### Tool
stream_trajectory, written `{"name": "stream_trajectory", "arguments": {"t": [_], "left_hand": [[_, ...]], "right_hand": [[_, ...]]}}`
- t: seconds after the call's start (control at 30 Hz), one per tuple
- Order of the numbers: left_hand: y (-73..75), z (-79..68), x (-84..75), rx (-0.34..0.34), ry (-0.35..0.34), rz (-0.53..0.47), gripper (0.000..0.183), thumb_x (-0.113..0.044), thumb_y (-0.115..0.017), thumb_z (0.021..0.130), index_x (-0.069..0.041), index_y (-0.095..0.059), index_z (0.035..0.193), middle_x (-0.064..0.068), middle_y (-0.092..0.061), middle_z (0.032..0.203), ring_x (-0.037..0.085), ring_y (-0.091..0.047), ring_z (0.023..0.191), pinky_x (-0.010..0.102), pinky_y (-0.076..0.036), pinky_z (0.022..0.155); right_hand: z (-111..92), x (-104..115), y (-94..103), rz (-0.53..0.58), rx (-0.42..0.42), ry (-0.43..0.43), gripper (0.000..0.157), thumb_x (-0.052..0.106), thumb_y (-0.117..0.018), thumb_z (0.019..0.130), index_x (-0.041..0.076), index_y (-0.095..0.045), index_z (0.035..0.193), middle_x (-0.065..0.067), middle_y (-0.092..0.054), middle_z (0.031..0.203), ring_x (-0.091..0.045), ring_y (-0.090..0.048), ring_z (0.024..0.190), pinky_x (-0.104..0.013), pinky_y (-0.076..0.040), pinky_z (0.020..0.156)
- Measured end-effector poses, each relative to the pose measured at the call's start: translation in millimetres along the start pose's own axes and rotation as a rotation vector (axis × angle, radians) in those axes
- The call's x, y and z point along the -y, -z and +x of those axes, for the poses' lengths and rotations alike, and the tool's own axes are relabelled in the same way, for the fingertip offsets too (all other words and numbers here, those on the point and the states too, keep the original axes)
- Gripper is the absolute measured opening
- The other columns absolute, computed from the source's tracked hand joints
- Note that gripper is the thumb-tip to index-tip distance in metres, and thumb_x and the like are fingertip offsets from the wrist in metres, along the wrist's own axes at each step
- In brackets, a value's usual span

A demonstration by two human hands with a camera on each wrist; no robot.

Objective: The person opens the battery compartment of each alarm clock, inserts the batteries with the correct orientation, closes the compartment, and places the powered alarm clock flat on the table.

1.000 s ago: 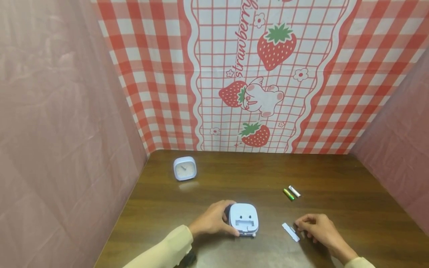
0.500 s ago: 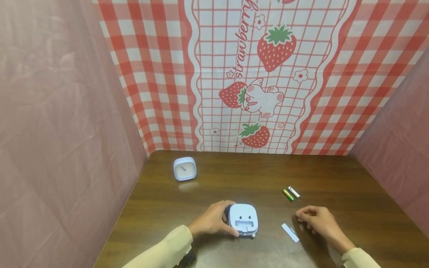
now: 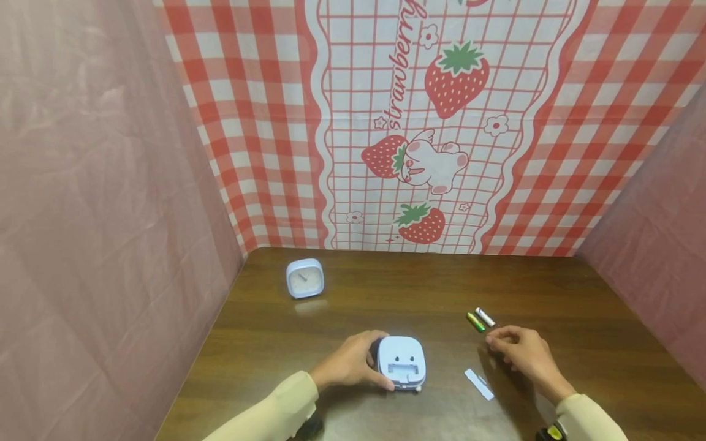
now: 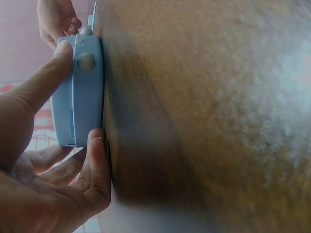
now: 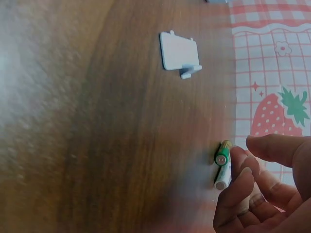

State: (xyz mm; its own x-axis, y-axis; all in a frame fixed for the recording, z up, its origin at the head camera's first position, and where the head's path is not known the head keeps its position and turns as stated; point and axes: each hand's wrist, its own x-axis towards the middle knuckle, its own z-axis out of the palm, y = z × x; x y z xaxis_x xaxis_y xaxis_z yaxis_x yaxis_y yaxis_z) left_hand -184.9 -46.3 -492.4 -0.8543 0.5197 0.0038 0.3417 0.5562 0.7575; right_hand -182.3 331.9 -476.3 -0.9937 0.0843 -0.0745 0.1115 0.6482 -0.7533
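My left hand (image 3: 349, 362) grips a light-blue square clock (image 3: 402, 355) by its left side. It lies with its back up, its battery compartment uncovered and two dark knobs showing. In the left wrist view, the thumb presses on top of the clock (image 4: 87, 97) while the fingers curl under its edge. My right hand (image 3: 526, 355) hovers by a green battery (image 3: 475, 322) and a white battery (image 3: 485, 316). In the right wrist view, its thumb and forefinger stand apart with nothing between them, beside the green battery (image 5: 222, 158). A pale battery cover (image 3: 478, 384) lies between the hands.
Another light-blue clock (image 3: 305, 278) stands upright at the back left of the brown wooden table (image 3: 386, 288). A red-and-white strawberry cloth (image 3: 353, 110) hangs behind, with pink curtains (image 3: 110, 214) on both sides.
My right hand has moved away from beside the battery cover, forward towards the two batteries. The left hand and the clock it holds have stayed in place.
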Motion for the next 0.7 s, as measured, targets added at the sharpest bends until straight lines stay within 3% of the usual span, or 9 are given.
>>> {"name": "stream_trajectory", "arguments": {"t": [0.53, 0.7], "left_hand": [[0.5, -0.5, 3.4, -0.006, -0.004, 0.004, 0.093, -0.036, -0.099, 0.063, -0.01, -0.056, 0.142, -0.003, -0.062, 0.115, 0.004, -0.058, 0.075, 0.019, -0.051, 0.07], [0.6, -0.4, 3.5, -0.007, -0.008, -0.001, 0.092, -0.035, -0.099, 0.063, -0.01, -0.057, 0.141, -0.002, -0.063, 0.116, 0.004, -0.058, 0.075, 0.019, -0.051, 0.069]], "right_hand": [[22.7, 4.5, -2.8, -0.052, -0.035, 0.016, 0.036, 0.027, -0.075, 0.095, -0.003, -0.07, 0.115, -0.007, -0.072, 0.088, -0.019, -0.061, 0.069, -0.031, -0.053, 0.053], [28.3, 7.7, -5.7, -0.121, -0.058, 0.042, 0.036, 0.03, -0.077, 0.093, -0.001, -0.071, 0.112, -0.007, -0.071, 0.089, -0.018, -0.061, 0.073, -0.031, -0.049, 0.058]]}}
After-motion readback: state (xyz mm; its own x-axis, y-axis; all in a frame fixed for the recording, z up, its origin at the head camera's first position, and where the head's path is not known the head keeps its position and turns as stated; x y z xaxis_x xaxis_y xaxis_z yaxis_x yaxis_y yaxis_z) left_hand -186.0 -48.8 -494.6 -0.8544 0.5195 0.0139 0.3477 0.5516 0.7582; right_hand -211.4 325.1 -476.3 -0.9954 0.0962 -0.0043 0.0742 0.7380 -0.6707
